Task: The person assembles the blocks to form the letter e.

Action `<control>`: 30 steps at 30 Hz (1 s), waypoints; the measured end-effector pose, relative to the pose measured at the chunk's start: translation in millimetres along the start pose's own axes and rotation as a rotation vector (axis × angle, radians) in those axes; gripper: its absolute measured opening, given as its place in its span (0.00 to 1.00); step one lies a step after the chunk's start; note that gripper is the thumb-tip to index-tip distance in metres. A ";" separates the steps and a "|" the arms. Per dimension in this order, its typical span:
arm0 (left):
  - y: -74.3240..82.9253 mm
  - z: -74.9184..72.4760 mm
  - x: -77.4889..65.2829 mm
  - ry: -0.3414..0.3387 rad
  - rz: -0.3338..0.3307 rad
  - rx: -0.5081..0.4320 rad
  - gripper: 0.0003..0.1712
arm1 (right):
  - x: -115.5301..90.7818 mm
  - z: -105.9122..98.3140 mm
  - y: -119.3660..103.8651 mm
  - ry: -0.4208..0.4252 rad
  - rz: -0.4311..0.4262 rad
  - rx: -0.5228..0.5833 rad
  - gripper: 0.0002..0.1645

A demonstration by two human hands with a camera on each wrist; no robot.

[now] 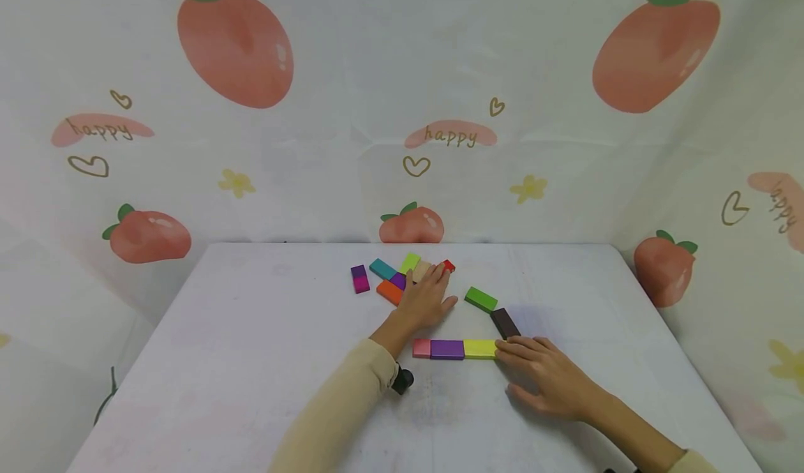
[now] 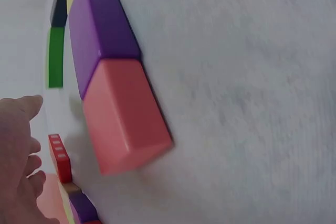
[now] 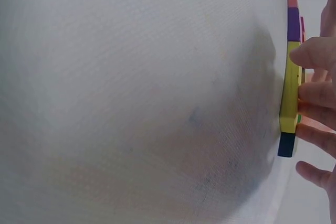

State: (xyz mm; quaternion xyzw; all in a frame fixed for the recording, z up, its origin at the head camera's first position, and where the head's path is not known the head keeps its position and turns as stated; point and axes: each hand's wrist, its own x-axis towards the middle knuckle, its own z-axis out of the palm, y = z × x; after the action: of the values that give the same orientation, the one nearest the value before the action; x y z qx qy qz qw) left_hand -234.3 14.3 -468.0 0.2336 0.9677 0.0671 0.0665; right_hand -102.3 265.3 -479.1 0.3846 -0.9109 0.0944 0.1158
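In the head view my left hand [image 1: 427,302] lies over a cluster of colored blocks, fingers spread and reaching toward a red block [image 1: 449,266] and a tan block [image 1: 421,271]. Under or beside it are an orange block [image 1: 389,291], a teal block [image 1: 382,269] and a lime block [image 1: 410,262]. My right hand [image 1: 549,375] has its fingers extended, fingertips at the right end of a row made of a pink block [image 1: 421,348], a purple block [image 1: 447,349] and a yellow block [image 1: 480,349]. In the right wrist view a dark block [image 3: 286,145] adjoins the yellow end.
A green block [image 1: 481,298] and a dark brown block [image 1: 505,324] lie at angles behind the row. A purple-and-magenta pair [image 1: 360,279] sits left of the cluster. The white table [image 1: 239,361] meets a fruit-printed cloth [image 1: 352,180] at the back.
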 end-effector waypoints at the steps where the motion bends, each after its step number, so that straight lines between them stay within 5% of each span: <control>1: -1.4 0.1 0.3 -0.014 -0.003 -0.003 0.39 | 0.2 -0.3 0.1 -0.006 0.002 -0.001 0.34; 13: -6.2 -2.1 -1.6 -0.079 0.007 -0.040 0.40 | 0.8 -0.2 1.4 0.005 -0.010 0.004 0.35; 30: -31.7 6.0 -19.6 -0.038 0.187 -0.035 0.36 | 0.4 -0.2 -0.1 0.003 0.000 -0.002 0.35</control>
State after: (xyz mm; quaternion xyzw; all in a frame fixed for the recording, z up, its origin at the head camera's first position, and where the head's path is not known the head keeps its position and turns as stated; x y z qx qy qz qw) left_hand -230.1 -22.0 -477.1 0.3229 0.9390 0.0853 0.0821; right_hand -102.5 265.0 -478.8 0.3845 -0.9108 0.0938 0.1175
